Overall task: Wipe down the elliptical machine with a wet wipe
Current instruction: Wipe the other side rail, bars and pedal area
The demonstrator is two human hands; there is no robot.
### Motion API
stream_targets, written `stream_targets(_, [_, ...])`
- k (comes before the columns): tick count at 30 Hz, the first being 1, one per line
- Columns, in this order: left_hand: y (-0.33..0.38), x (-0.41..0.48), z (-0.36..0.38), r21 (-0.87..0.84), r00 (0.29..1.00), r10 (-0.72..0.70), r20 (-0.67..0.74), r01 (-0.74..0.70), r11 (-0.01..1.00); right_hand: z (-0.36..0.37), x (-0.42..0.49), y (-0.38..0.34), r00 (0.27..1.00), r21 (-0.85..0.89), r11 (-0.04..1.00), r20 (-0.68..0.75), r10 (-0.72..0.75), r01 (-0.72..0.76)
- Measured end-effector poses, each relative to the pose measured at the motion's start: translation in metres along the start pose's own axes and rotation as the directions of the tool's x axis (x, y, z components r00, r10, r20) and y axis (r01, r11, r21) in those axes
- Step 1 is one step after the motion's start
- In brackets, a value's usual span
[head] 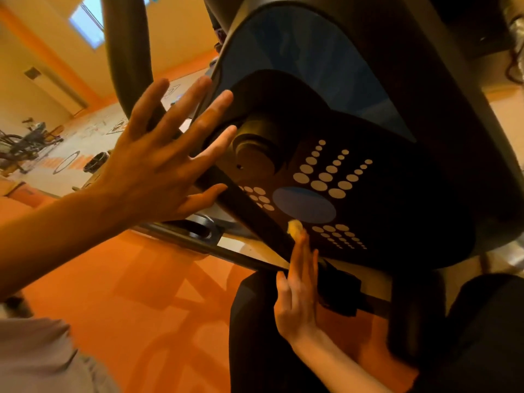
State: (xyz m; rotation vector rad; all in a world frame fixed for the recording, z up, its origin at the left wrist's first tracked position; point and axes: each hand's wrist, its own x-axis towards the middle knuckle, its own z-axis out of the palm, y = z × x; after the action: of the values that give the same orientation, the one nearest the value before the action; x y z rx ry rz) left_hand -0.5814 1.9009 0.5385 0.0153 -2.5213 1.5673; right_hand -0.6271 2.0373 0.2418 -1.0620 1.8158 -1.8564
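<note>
Orange floor (127,279); upright right hand (297,296) presses wet wipe (294,226).

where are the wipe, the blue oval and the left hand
wipe (294,226), head view, bit showing past fingertips
blue oval (304,205), head view, its centre
left hand (158,163), head view, back of hand

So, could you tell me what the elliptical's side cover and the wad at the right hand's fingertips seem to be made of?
The side cover looks like moulded plastic, matt black: smooth curves, printed dots. The wad at the right hand's fingertips looks like crumpled cloth or tissue, probably the wipe.
</note>
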Motion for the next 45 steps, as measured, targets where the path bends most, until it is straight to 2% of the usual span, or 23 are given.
stream_targets(4, [-0.001, -0.002, 0.001, -0.018, 1.0, 0.004, 0.002, -0.004, 1.0, 0.006, 0.034, -0.059, 0.982, 0.057, 0.981, 0.032, -0.186, 0.184])
stream_targets(7, [0.0, -0.002, 0.002, -0.022, 1.0, 0.005, -0.004, -0.005, 1.0, 0.004, 0.034, -0.055, 0.963, 0.031, 0.964, 0.045, -0.266, 0.264])
stream_targets(9, [0.001, -0.002, 0.002, -0.032, 1.0, -0.006, -0.009, 0.006, 0.999, 0.0, 0.02, -0.024, 0.977, 0.015, 0.978, 0.047, -0.208, 0.207])
stream_targets(12, [0.002, -0.002, 0.003, -0.02, 1.0, -0.013, -0.018, 0.013, 1.0, -0.007, -0.007, 0.022, 0.999, -0.061, 0.998, 0.043, 0.001, 0.002])
stream_targets(14, [0.003, -0.002, 0.004, -0.019, 0.999, -0.02, -0.027, 0.019, 1.0, -0.006, -0.015, 0.024, 0.995, -0.044, 0.994, 0.016, 0.099, -0.098])
stream_targets(15, [0.004, -0.002, 0.004, -0.021, 0.999, -0.024, -0.033, 0.023, 1.0, -0.004, -0.012, 0.013, 0.995, -0.005, 0.995, 0.0, 0.102, -0.102])
stream_targets(20, [0.002, -0.001, 0.003, -0.048, 0.999, -0.015, -0.033, 0.014, 0.999, 0.007, 0.037, -0.09, 0.985, 0.139, 0.978, 0.05, -0.165, 0.156])
stream_targets(24, [0.002, -0.002, 0.006, -0.054, 0.998, -0.032, -0.062, 0.028, 0.998, 0.008, 0.049, -0.086, 0.957, 0.059, 0.958, 0.049, -0.285, 0.282])
stream_targets(26, [0.003, -0.002, 0.007, -0.046, 0.997, -0.039, -0.069, 0.036, 0.998, 0.004, 0.029, -0.043, 0.971, 0.007, 0.972, 0.046, -0.236, 0.236])
stream_targets(29, [0.005, -0.001, 0.008, -0.032, 0.996, -0.047, -0.071, 0.044, 0.999, -0.011, -0.004, 0.023, 0.996, -0.117, 0.993, 0.091, -0.007, 0.018])
stream_targets(31, [0.005, -0.001, 0.009, -0.026, 0.996, -0.047, -0.074, 0.045, 0.999, -0.014, -0.007, 0.021, 0.995, -0.102, 0.995, 0.098, 0.035, -0.025])
stream_targets(33, [0.005, -0.001, 0.009, -0.015, 0.996, -0.041, -0.079, 0.04, 0.999, -0.009, 0.011, -0.022, 0.993, 0.004, 0.996, 0.071, -0.095, 0.094])
stream_targets(35, [0.004, -0.001, 0.009, -0.023, 0.996, -0.034, -0.086, 0.032, 0.999, -0.002, 0.037, -0.08, 0.961, 0.082, 0.962, 0.073, -0.267, 0.262])
stream_targets(38, [0.005, -0.001, 0.008, -0.063, 0.993, -0.047, -0.108, 0.041, 0.997, 0.006, 0.066, -0.122, 0.911, 0.073, 0.915, 0.091, -0.401, 0.396])
stream_targets(42, [0.006, -0.003, 0.01, -0.069, 0.987, -0.082, -0.136, 0.073, 0.995, 0.001, 0.048, -0.079, 0.884, -0.063, 0.885, 0.124, -0.451, 0.461])
stream_targets(45, [0.006, -0.002, 0.011, -0.034, 0.99, -0.067, -0.126, 0.063, 0.997, -0.01, 0.024, -0.017, 0.917, -0.161, 0.906, 0.151, -0.369, 0.391])
